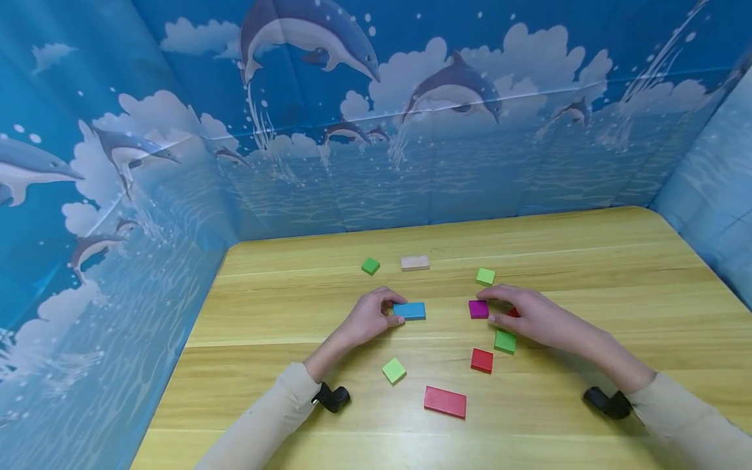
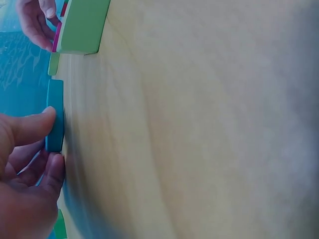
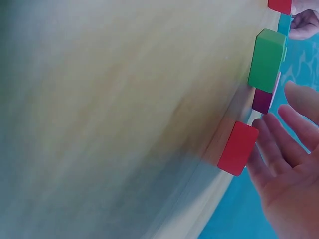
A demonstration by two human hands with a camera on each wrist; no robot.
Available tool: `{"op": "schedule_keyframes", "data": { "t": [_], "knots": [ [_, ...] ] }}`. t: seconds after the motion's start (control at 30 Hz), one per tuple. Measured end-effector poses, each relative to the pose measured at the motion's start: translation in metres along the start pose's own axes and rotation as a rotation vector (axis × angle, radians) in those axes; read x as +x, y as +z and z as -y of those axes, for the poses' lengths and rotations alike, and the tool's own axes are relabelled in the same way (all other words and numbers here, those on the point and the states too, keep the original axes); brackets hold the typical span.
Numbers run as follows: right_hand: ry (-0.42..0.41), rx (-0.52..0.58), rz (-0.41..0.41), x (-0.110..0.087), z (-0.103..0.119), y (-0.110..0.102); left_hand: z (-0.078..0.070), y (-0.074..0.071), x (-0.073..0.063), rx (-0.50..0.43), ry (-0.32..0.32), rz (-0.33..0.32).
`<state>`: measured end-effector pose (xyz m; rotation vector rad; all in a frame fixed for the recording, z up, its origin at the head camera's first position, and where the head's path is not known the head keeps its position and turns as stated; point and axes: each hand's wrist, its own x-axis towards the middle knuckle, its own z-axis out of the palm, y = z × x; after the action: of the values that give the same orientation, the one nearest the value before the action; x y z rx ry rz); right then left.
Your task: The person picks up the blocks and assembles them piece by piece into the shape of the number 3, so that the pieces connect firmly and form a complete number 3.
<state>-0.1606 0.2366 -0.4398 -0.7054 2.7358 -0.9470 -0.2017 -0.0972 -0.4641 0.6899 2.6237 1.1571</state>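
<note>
Nearest the body, in front of and between the left hand (image 1: 373, 315) and the right hand (image 1: 523, 314), a long red block (image 1: 444, 402) lies flat on the table (image 1: 587, 261). A little farther off, on the left hand's near side, sits a turned lime block (image 1: 394, 371); on the right hand's near side are a small red block (image 1: 482, 360) and a green block (image 1: 505, 341).

At the left fingertips is the blue block (image 1: 411, 311), pinched at its left end, thumb on the near edge. Just by the right fingertips is the purple block (image 1: 478, 309); those fingers look loosely extended and released, and I cannot tell whether they touch it. A dark red block (image 1: 514, 313) shows beneath that palm.

To do this step well, I'd keep the left pinch light and level so the blue block doesn't twist, and settle right thumb and index squarely on opposite sides of the purple one, clear of its neighbours.

The blue block's long axis runs left to right, its free end pointing toward the purple block, which looks nearly square from above.

Beyond the right fingertips lies a second lime block (image 1: 485, 277); beyond the left, a pale block (image 1: 415, 263) and a small green block (image 1: 370, 266).
</note>
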Motion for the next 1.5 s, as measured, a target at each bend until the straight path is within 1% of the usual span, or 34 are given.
{"op": "schedule_keyframes", "data": {
  "t": [0.13, 0.27, 0.5, 0.67, 0.97, 1.1, 1.3, 1.5],
  "knots": [
    [0.006, -0.02, 0.013, 0.003, 0.0, 0.0, 0.002, -0.001, 0.001, -0.051, -0.002, 0.013],
    [0.013, -0.029, 0.032, 0.007, -0.001, 0.001, 0.005, -0.002, 0.002, -0.077, 0.002, 0.022],
    [0.015, -0.052, 0.05, 0.012, -0.001, 0.004, 0.007, -0.002, 0.002, -0.078, 0.009, 0.021],
    [0.017, -0.061, 0.055, 0.015, 0.001, 0.006, 0.008, -0.002, 0.002, -0.092, -0.004, 0.021],
    [-0.015, -0.051, 0.076, 0.02, 0.008, 0.01, 0.008, -0.003, 0.004, -0.106, -0.011, 0.031],
    [-0.029, -0.055, 0.08, 0.023, 0.011, 0.014, 0.006, -0.004, 0.006, -0.097, -0.01, 0.035],
    [-0.052, -0.056, 0.077, 0.031, 0.017, 0.017, 0.003, -0.005, 0.006, -0.079, -0.007, 0.038],
    [-0.056, -0.056, 0.099, 0.041, 0.026, 0.019, 0.002, -0.005, 0.005, -0.076, -0.023, 0.045]
  ]
}}
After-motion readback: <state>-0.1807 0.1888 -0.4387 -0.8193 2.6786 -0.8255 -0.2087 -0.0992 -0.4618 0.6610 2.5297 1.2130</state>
